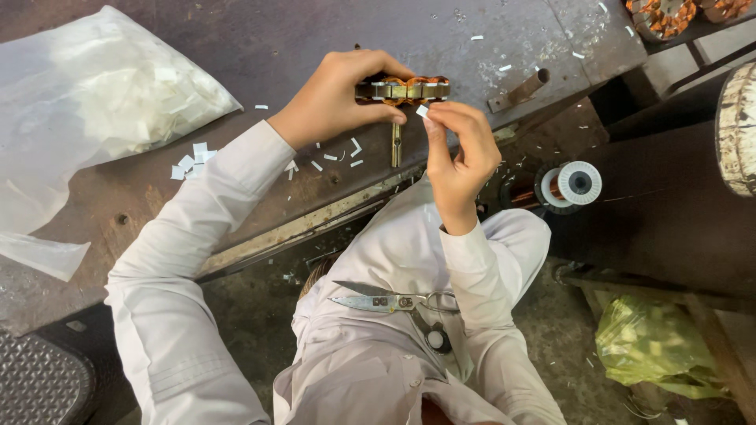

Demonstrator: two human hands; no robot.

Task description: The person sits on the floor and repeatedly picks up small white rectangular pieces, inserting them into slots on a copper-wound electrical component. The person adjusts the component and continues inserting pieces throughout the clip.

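My left hand (pixel 335 98) grips a small motor stator (pixel 405 90) with copper windings, held against the edge of a worn metal workbench (pixel 260 47). A thin metal rod (pixel 396 146) hangs down from the stator. My right hand (pixel 459 153) pinches a small white paper slip (pixel 423 111) between thumb and fingertips, right under the stator. A pair of scissors (pixel 386 300) rests on my lap, blades pointing left.
A clear plastic bag of white paper pieces (pixel 102 102) lies at the bench's left. Loose white slips (pixel 191 160) scatter over the bench. A spool of copper wire (pixel 568 186) sits at right, a green plastic bag (pixel 657 346) on the floor, more wound stators (pixel 661 16) top right.
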